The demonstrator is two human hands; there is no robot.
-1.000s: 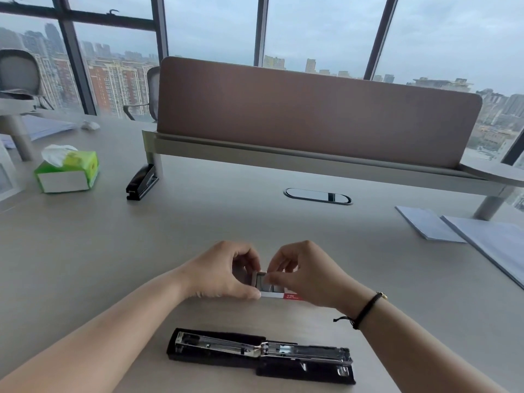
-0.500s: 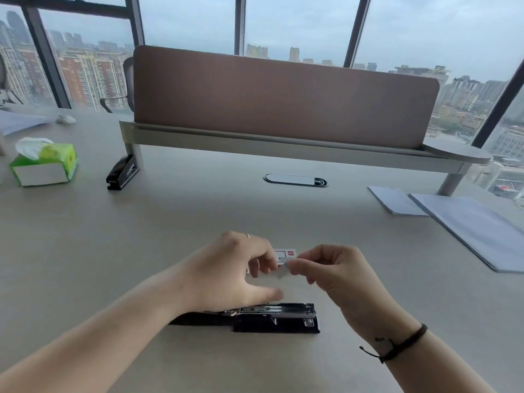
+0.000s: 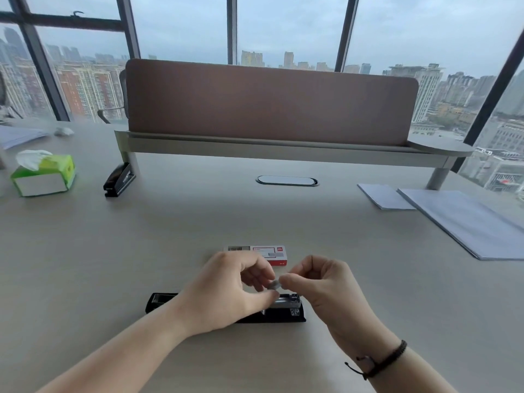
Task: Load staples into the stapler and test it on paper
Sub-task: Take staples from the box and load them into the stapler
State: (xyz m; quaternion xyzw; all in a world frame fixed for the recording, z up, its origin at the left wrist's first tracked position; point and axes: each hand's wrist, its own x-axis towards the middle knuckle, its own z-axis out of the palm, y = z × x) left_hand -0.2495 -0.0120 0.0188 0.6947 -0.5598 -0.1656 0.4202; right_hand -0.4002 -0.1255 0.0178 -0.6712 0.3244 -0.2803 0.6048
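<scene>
A black stapler [image 3: 286, 309] lies flat on the desk, opened out, its metal staple channel facing up; my left hand hides its middle. Just above it, my left hand [image 3: 226, 290] and my right hand [image 3: 323, 287] pinch a small grey strip of staples [image 3: 274, 284] between their fingertips. Behind the hands, a red and white staple box [image 3: 269, 254] sits on the desk with its inner tray slid out to the left. White paper sheets [image 3: 465, 219] lie at the right.
A second black stapler [image 3: 119, 180] rests by the divider's left leg. A green tissue box [image 3: 42, 174] stands at far left. A brown desk divider [image 3: 269, 103] crosses the back, with a cable grommet [image 3: 286, 180] in front of it.
Both hands left the staple box, which now lies on the desk behind them. They carried a strip of staples toward me, over the open stapler. My head tilted up slightly.
</scene>
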